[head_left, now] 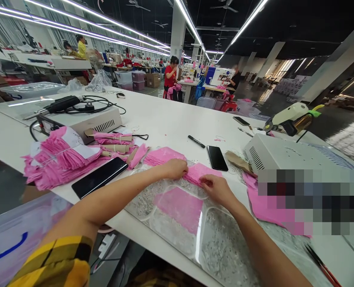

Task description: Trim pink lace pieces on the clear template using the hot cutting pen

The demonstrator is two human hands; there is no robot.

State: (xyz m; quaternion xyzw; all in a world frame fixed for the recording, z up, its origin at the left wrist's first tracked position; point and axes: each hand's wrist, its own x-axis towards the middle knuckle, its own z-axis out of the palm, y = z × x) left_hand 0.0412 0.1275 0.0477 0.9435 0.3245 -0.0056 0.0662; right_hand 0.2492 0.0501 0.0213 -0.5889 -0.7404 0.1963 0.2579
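Observation:
Two stacks of pink fabric pieces lie side by side on a grey stone-patterned board (161, 235). My left hand (176, 169) is closed, its fingertips pinching the left edge of the right-hand pink fabric stack (197, 171). At that stack's near right edge, my right hand (218, 188) is closed too, with thumb and fingers on the fabric. The other pink stack (161, 154) is just beyond my left hand. A single pink fabric piece (181, 205) rests flat on the board, nearer to me. The fingertips are partly hidden by the hands.
Tied pink fabric bundles (63, 155) and a large black phone (100, 176) lie left. A smaller phone (217, 158) and a pen (196, 141) lie beyond my hands. Grey metal boxes (296, 153) stand right and left; tweezers (321, 263) lie near right. Other people work behind.

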